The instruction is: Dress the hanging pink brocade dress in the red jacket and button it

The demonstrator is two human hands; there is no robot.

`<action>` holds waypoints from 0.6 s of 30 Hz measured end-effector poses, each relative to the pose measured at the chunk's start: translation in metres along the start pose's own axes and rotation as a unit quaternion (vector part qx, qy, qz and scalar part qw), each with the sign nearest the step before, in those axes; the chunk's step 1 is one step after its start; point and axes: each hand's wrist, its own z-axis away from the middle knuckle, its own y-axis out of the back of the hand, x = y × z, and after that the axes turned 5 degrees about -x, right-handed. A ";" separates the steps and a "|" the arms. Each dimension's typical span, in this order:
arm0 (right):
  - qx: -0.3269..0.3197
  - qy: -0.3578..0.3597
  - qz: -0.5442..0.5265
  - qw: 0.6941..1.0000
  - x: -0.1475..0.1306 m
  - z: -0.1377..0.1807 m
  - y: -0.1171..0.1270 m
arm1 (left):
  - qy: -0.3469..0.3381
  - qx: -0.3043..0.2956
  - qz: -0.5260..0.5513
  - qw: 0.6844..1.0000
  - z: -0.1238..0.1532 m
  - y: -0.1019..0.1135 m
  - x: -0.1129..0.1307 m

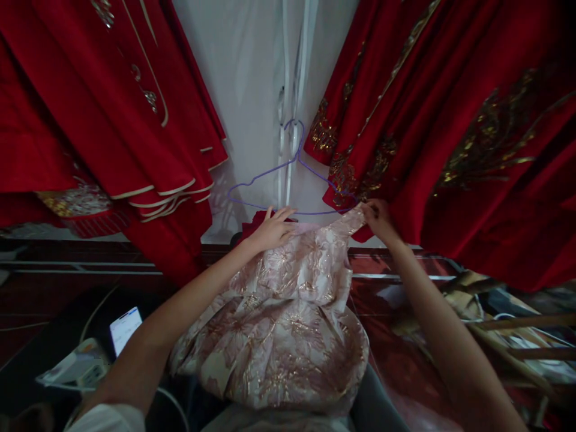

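A pale pink dress (288, 312) with gold floral pattern hangs in front of me, its skirt spreading toward my lap. A thin purple wire hanger (288, 180) hangs just above its neckline against a white wall. My left hand (275, 227) rests on the left shoulder of the dress with fingers stretched toward the hanger's bottom bar. My right hand (377, 217) pinches the dress's right shoulder near the hanger's right end.
Red embroidered garments hang at the left (112, 108) and the right (472, 132). White cords (292, 72) run down the wall. A lit phone (125, 327) and a white device (76, 369) lie at lower left. Wooden slats (517, 336) and clutter sit at lower right.
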 end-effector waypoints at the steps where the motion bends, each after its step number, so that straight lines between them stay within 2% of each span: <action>1: 0.003 -0.014 0.002 1.000 0.014 0.005 0.005 | -0.003 0.003 0.005 1.000 0.003 0.003 0.002; 3: -0.003 -0.044 -0.006 0.999 0.032 0.014 0.014 | -0.006 0.005 0.014 1.000 0.006 0.008 0.006; 6: -0.004 -0.061 -0.010 0.998 0.037 0.017 0.022 | -0.007 0.001 0.024 1.000 0.007 0.013 0.009; 11: 0.014 -0.074 -0.041 0.996 0.014 0.008 0.022 | -0.002 -0.002 0.030 1.000 0.007 0.016 0.010; 18: 0.035 -0.058 -0.027 0.997 -0.005 -0.012 0.010 | -0.009 -0.020 0.057 0.998 0.007 0.017 0.010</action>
